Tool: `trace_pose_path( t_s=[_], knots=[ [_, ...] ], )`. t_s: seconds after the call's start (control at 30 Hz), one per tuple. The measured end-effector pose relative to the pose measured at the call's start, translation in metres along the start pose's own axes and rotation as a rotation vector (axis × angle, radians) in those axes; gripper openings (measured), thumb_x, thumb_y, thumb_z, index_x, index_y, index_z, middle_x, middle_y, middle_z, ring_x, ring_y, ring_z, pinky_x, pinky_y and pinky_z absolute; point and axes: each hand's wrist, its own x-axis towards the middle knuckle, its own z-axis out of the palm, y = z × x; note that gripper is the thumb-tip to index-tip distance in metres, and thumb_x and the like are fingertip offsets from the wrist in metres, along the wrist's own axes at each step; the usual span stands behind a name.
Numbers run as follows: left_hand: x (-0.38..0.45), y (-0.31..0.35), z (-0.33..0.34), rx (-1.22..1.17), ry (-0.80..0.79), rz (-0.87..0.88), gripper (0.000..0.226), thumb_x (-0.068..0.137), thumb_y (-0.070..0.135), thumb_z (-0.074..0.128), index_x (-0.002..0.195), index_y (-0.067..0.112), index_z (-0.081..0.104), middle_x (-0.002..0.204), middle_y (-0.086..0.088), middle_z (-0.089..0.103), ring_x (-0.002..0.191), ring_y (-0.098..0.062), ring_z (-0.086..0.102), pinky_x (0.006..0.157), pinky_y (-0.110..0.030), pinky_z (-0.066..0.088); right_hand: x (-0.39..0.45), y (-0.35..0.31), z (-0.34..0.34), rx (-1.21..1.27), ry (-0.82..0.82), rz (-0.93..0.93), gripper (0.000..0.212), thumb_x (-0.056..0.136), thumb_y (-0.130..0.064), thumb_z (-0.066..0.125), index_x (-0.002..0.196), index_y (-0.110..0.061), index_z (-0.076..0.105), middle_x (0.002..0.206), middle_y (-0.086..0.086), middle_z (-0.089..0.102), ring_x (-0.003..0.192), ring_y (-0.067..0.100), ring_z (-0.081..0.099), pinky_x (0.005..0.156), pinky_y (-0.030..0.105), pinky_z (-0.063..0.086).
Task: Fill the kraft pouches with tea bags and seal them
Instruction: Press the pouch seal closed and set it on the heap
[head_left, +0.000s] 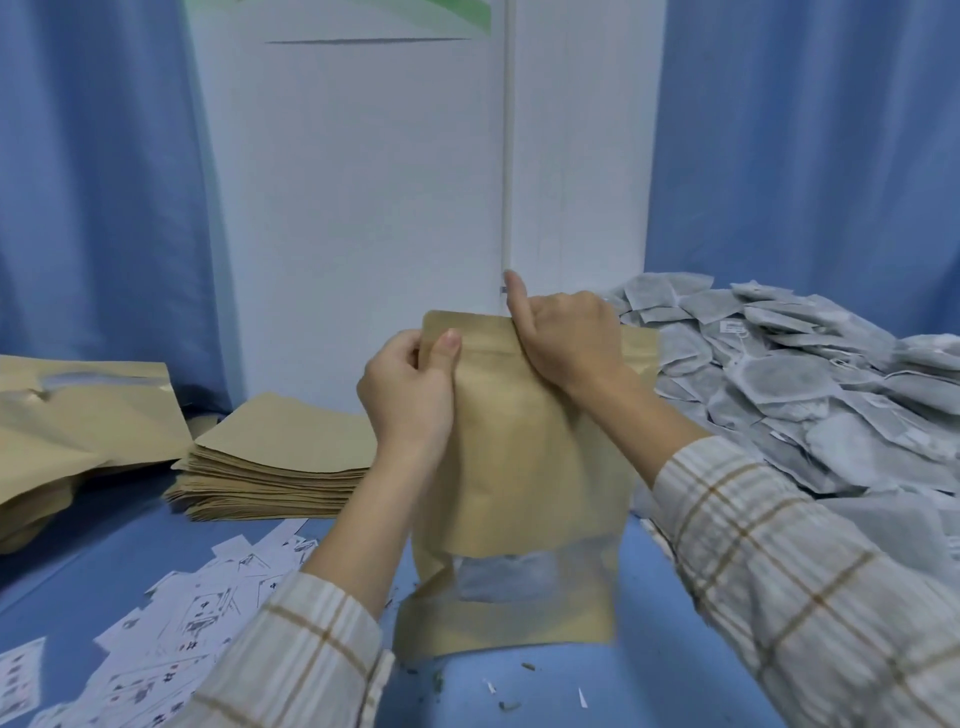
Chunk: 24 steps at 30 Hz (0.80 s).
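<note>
Curtains (93, 208) of blue cloth hang at both sides, with a white wall panel (363, 208) between them. Below lies the blue table (670, 623), which bears everything else. On its right side a big heap of grey tea bags (810, 395) spreads from the back edge toward the near right, some with strings and small tags showing. At the far left lie filled-looking kraft pouches (78, 415) on their sides, and just beside them, nearer the middle, a flat stack of empty pouches (270, 467). Loose white paper slips (208, 603) with dark print are scattered over the near left of the table.

In the middle stands the kraft pouch (519, 457) in hand — upright, its base on the table, a clear window low on its front showing grey bags inside. The left hand (410, 395) pinches the pouch's top left corner, thumb on the front face and fingers curled behind. The right hand (566, 338) grips the top edge further to the right, fingers folded over the strip, with the index finger raised above the rim. Both sleeves are of pale checked cloth. Small dark crumbs and a few white scraps (582, 696) lie on the table near the pouch's base.
</note>
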Motion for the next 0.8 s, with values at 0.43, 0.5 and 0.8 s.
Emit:
trace_pose_path(
  t_s=[0.43, 0.5, 0.8],
  knots=[
    [0.004, 0.002, -0.010, -0.052, -0.048, -0.022, 0.035, 0.083, 0.028, 0.069, 0.064, 0.003, 0.056, 0.057, 0.002, 0.043, 0.057, -0.009, 0.034, 0.058, -0.028, 0.027, -0.009, 0.041, -0.001, 0.206, -0.104, 0.205, 0.068, 0.097, -0.041, 0.038, 0.037, -0.013, 0.025, 0.036, -0.003, 0.030, 0.050, 0.022, 0.037, 0.053, 0.031, 0.022],
    [0.009, 0.001, -0.015, -0.069, -0.008, -0.043, 0.041, 0.083, 0.027, 0.070, 0.060, 0.002, 0.048, 0.053, 0.008, 0.034, 0.056, -0.010, 0.028, 0.057, -0.030, 0.024, -0.008, 0.048, -0.002, 0.134, -0.067, 0.231, 0.067, 0.097, -0.044, 0.037, 0.039, -0.011, 0.029, 0.037, -0.001, 0.033, 0.047, 0.019, 0.035, 0.052, 0.030, 0.021],
    [0.008, 0.014, -0.023, -0.025, 0.060, 0.012, 0.052, 0.083, 0.028, 0.069, 0.042, 0.025, 0.038, 0.043, 0.007, 0.023, 0.051, -0.010, 0.020, 0.052, -0.027, 0.015, -0.027, 0.051, -0.001, 0.043, -0.086, 0.452, 0.059, 0.097, -0.054, 0.025, 0.097, -0.005, 0.059, 0.099, 0.015, 0.062, 0.093, 0.035, 0.057, 0.071, 0.039, 0.041]
  ],
)
